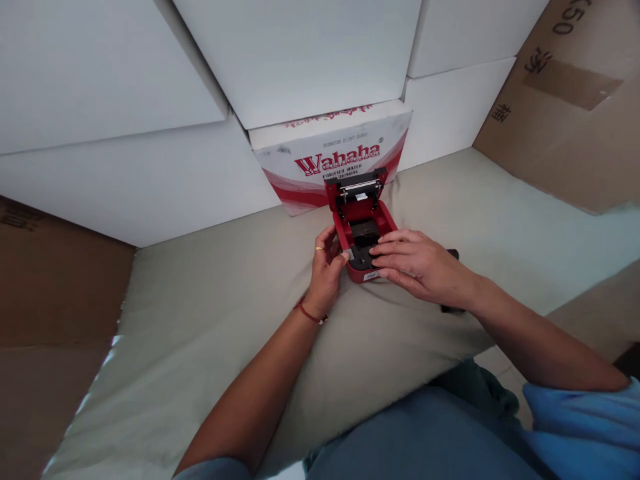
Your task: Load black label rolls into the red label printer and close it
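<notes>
A small red and black device that looks like a label printer (386, 215) stands on the cloth, its hinged lid (356, 190) raised. Dark parts show inside it. My left hand (327, 267) wraps its left side, with the thumb on a grey piece at the front left corner. From the right, my right hand (413, 263) reaches over the device's side wall. Its fingers are stretched out and rest on the black inner part near the front. The fingertips partly cover that area, so I cannot make out any small thing beneath them.
Behind the device stands a white and red Wahaha water carton (345, 150), with white boxes (310, 53) stacked around it. Brown cartons stand at the right (565, 100) and left (55, 280). A black object (453, 309) lies partly hidden behind my right wrist. Beige cloth (210, 313) covers the surface.
</notes>
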Motion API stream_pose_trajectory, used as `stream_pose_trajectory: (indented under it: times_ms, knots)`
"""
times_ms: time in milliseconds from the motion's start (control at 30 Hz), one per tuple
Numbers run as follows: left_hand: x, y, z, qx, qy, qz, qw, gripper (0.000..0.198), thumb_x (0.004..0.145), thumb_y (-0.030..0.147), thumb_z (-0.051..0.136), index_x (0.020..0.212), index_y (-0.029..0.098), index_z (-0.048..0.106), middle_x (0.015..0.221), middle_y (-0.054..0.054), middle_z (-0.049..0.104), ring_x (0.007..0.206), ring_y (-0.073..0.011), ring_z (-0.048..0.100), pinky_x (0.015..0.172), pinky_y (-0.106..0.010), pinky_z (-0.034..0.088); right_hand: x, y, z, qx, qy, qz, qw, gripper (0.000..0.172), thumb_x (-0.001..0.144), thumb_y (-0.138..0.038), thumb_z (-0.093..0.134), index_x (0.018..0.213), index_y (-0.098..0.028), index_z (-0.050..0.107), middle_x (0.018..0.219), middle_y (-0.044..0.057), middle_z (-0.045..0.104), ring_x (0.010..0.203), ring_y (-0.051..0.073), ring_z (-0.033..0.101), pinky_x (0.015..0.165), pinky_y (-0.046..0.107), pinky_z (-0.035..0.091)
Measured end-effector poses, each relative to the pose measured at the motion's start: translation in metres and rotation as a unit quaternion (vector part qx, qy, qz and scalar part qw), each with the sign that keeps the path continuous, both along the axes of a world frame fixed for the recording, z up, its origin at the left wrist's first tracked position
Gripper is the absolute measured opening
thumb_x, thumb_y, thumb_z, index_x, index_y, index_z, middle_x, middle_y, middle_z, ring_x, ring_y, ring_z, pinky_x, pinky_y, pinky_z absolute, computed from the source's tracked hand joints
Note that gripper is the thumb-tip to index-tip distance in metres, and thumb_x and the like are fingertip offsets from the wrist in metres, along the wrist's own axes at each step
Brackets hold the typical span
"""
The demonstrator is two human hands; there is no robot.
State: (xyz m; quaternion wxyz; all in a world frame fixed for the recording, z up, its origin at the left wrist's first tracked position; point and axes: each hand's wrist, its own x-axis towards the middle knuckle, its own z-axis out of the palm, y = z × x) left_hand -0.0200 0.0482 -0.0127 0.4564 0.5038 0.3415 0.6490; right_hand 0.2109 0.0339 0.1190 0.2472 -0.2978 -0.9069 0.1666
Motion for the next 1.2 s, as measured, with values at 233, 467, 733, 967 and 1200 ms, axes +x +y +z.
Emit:
stream_pose_trajectory:
  times_ms: [233,467,733,967,1200]
  knots:
    - [0.006,-0.035,0.026,0.223,0.272,0.144,0.925,0.043,0.101,0.041,0.067,0.144,0.034,0.065,0.149,-0.009,0.061,0.156,-0.0343,0.047,0.135,-0.062,0.030,0.007,-0.018,-0.026,0.018,-0.030,-0.016,0.999,0.040,0.111,-0.038,0.059,0.147,-0.024,0.071,0.156,0.010,0.069,0.154,0.027,0.057,0.136,0.060,0.032]
    - [0.011,-0.036,0.025,0.304,0.426,0.189,0.831,0.034,0.099,0.018,0.066,0.130,0.031,0.069,0.125,-0.005,0.075,0.136,-0.0261,0.068,0.131,-0.060,0.036,0.010,0.016,-0.014,0.005,0.134,-0.084,0.987,0.036,0.113,-0.045,0.054,0.138,-0.030,0.075,0.150,0.007,0.074,0.144,0.024,0.066,0.128,0.051,0.047]
    - [0.010,-0.036,0.022,0.308,0.454,0.193,0.813,0.039,0.098,0.019,0.068,0.135,0.032,0.069,0.129,-0.006,0.074,0.142,-0.0277,0.063,0.133,-0.060,0.032,-0.015,0.138,-0.009,-0.026,0.268,-0.206,0.941,0.084,0.097,-0.092,0.043,0.144,-0.029,0.071,0.153,0.008,0.071,0.148,0.031,0.062,0.127,0.053,0.046]
    - [0.010,-0.037,0.022,0.327,0.461,0.232,0.792,0.041,0.095,0.020,0.072,0.133,0.034,0.071,0.134,-0.008,0.068,0.150,-0.0303,0.053,0.130,-0.059,0.038,-0.025,0.093,-0.005,-0.052,0.253,-0.177,0.950,0.060,0.110,-0.070,0.045,0.108,-0.026,0.085,0.123,0.007,0.085,0.124,0.024,0.076,0.116,0.043,0.053]
    - [0.009,-0.037,0.021,0.330,0.464,0.235,0.788,0.042,0.095,0.020,0.071,0.134,0.036,0.071,0.140,-0.008,0.065,0.155,-0.0314,0.049,0.130,-0.059,0.037,0.006,0.017,-0.035,-0.015,0.051,-0.152,0.987,0.045,0.111,-0.050,0.052,0.140,-0.023,0.074,0.156,0.012,0.068,0.155,0.030,0.056,0.131,0.062,0.037]
